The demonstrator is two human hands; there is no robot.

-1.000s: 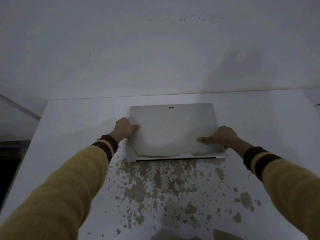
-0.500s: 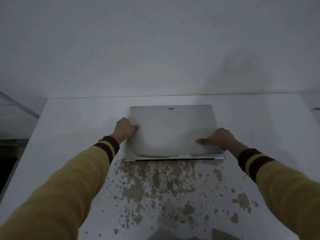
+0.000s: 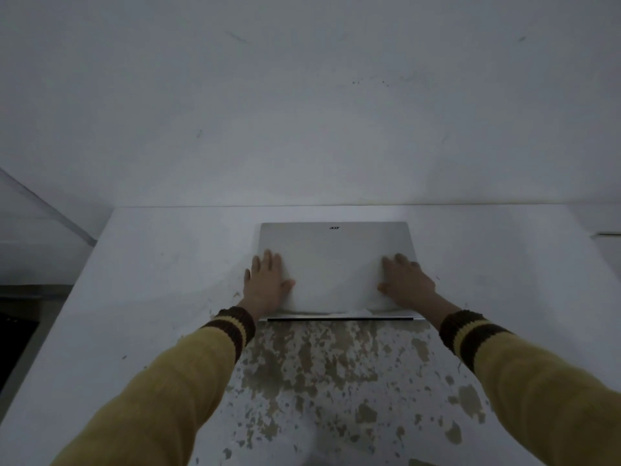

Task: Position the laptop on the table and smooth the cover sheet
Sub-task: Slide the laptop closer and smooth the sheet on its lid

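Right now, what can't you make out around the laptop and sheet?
Head view only:
- Sheet edges under both hands: left hand and right hand cover them.
- Laptop front edge detail: dim and too small.
- Table near edge: cut off by the frame bottom.
- Sleeves hide the table beneath.

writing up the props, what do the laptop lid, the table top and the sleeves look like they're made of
Laptop lid: looks like matte silver metal, possibly plastic; even dull sheen.
Table top: white painted or coated surface, flaked off in brownish patches near the front; base material unclear.
Sleeves: mustard knit fabric, ribbed brown-striped cuffs.
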